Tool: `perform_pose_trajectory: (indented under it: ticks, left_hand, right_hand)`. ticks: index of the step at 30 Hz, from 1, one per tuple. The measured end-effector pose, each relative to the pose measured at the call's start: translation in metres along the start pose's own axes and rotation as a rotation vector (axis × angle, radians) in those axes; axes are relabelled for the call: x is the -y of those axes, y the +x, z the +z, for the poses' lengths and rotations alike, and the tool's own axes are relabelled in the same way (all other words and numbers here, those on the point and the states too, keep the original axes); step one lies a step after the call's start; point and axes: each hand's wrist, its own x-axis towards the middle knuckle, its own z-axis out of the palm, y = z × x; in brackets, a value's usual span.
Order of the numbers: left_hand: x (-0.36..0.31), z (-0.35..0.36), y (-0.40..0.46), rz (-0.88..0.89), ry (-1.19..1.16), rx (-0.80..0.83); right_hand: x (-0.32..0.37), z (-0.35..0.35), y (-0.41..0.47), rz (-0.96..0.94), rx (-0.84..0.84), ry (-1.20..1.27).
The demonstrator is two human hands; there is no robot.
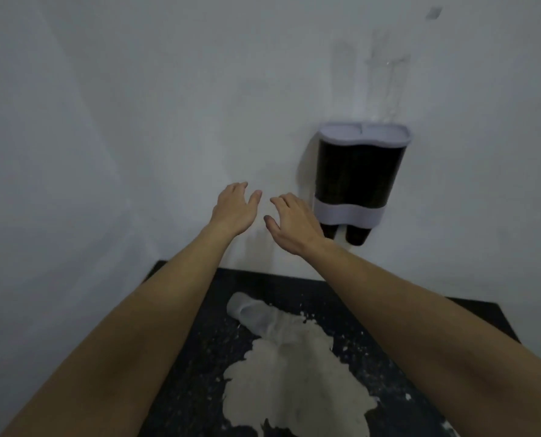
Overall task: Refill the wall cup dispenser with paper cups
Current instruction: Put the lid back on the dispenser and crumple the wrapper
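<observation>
Head view shows your left grip [236, 206] and your right grip [289, 220] both raised in front of the pale wall [136, 121], fingers relaxed and loosely spread, holding nothing. The two grips sit close beside each other, thumbs turned inward with a narrow gap between them. Whether the fingertips touch the wall you cannot tell from this angle. Your bare forearms reach forward from the lower corners of the picture and pass above the tabletop [196, 326].

Just to the right of your right grip hangs the wall cup dispenser [360, 178], fixed to the wall. It has a pale lid on top, a dark two-lobed body and a pale band near the bottom. Two dark cup ends [355, 236] stick out beneath that band, side by side; the left one is partly hidden behind your right wrist.

Below, the dark speckled tabletop meets the wall. On it lies a clear plastic sleeve [250, 313] on its side, its open end toward the wall. A wide pale patch [294, 380] spreads across the tabletop from the sleeve toward you; what it is made of you cannot tell. Small pale flecks lie scattered around it.
</observation>
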Motion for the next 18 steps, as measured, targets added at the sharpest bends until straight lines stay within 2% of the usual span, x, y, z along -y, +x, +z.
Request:
perform_pose_trajectory:
  ticks: [4, 8, 13, 16, 18]
  left_hand:
    - [0.067, 0.050, -0.021, -0.085, 0.015, 0.079]
    - [0.136, 0.113, -0.042, -0.175, 0.053, 0.186]
    - [0.188, 0.185, -0.071, -0.350, 0.069, 0.415]
    - [0.209, 0.217, -0.085, -0.357, -0.018, 0.530]
    - [0.214, 0.232, -0.093, -0.358, -0.127, 0.573]
  right_hand:
    - [-0.011, 0.079, -0.028, 0.012, 0.194, 0.005]
    - [-0.040, 0.160, -0.067, 0.048, 0.500, 0.009]
    - [-0.069, 0.236, -0.116, 0.260, 0.834, 0.029]
    - [-0.080, 0.268, -0.137, 0.394, 0.878, 0.177]
    - [-0.083, 0.280, -0.146, 0.383, 0.819, 0.296]
